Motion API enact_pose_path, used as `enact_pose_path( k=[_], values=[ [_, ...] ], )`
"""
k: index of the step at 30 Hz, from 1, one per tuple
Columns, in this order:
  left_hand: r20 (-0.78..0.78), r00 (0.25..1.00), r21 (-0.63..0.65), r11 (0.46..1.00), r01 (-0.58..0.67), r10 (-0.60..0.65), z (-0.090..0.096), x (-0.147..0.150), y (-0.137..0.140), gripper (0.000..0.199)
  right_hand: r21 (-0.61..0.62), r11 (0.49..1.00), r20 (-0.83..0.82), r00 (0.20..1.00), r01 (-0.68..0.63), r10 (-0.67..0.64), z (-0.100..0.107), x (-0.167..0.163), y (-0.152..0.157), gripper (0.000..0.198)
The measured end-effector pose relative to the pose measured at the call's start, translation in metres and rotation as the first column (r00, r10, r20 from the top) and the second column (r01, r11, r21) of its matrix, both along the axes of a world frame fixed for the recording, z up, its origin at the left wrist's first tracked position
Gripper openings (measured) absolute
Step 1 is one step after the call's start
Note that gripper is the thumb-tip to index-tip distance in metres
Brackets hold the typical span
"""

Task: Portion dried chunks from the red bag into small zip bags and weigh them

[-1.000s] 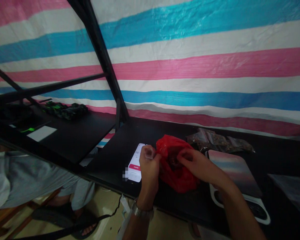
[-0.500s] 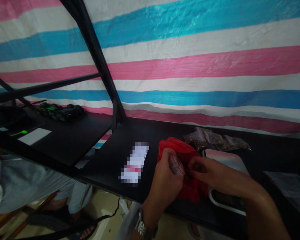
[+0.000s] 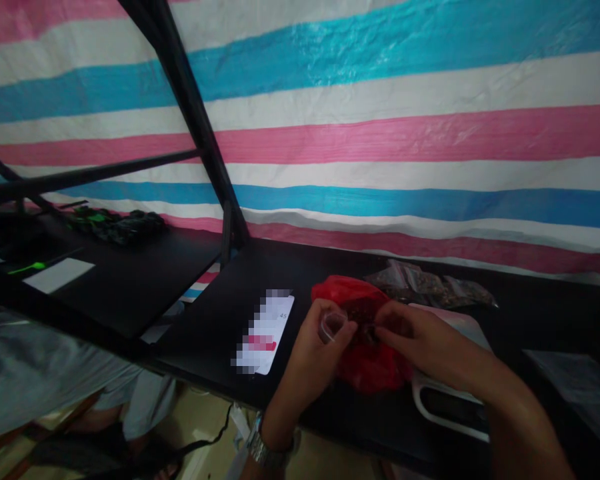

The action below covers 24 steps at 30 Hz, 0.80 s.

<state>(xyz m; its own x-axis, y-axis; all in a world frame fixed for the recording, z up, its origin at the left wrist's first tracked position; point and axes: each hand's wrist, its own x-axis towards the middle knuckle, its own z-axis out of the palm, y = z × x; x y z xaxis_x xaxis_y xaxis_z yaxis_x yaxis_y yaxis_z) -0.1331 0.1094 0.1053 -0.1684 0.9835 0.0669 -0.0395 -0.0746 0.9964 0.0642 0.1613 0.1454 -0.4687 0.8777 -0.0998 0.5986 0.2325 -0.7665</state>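
A red plastic bag (image 3: 375, 370) lies opened out on the black table, with small dark pieces (image 3: 363, 317) inside it. My left hand (image 3: 320, 343), a metal-banded watch on its wrist, is closed on a small clear zip bag (image 3: 333, 325) at the bag's left side. The zip bag's mouth is spread into a round opening. My right hand (image 3: 415, 333) reaches in from the right, fingertips pinched together over the dark pieces. What sits between those fingertips is too dark and small to name.
A white device with a dark panel (image 3: 453, 407) stands under my right forearm. Filled clear bags (image 3: 425, 280) lie behind it, flat clear bags (image 3: 570, 380) to the right. A lit phone (image 3: 275, 327) rests at left. A black frame post (image 3: 200, 133) and a seated person's leg (image 3: 145, 400) are farther left.
My left hand has turned, and the zip bag's mouth now shows as a round opening. My right fingertips stay over the red bag, which lies flatter. The view has shifted slightly.
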Motion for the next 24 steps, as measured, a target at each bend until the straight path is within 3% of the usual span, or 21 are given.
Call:
enact_pose_path(
  k=[6, 10, 14, 17, 24],
  values=[
    [-0.061, 0.996, -0.042, 0.997, -0.067, 0.064, -0.012, 0.003, 0.002, 0.012, -0.014, 0.991, -0.175, 0.975, 0.136, -0.136, 0.003, -0.014, 0.007, 0.020],
    [-0.111, 0.993, -0.053, 0.998, -0.040, 0.034, -0.012, 0.011, 0.000, 0.007, -0.047, 0.980, -0.317, 0.927, 0.194, -0.199, 0.010, -0.017, 0.005, 0.021],
    [-0.060, 0.998, -0.056, 0.998, -0.020, 0.017, -0.012, 0.018, 0.000, 0.013, -0.028, 0.989, -0.336, 0.930, 0.146, -0.147, 0.016, -0.024, -0.003, 0.018],
    [-0.024, 0.999, -0.037, 0.999, -0.038, 0.037, -0.013, 0.020, 0.002, 0.015, 0.063, 0.992, -0.275, 0.957, 0.113, -0.092, 0.019, -0.032, -0.009, 0.012],
    [0.050, 0.998, -0.010, 0.999, 0.032, -0.031, -0.009, 0.023, 0.000, 0.019, 0.257, 0.965, -0.243, 0.970, 0.050, 0.015, 0.023, -0.034, -0.015, 0.024]
  ],
)
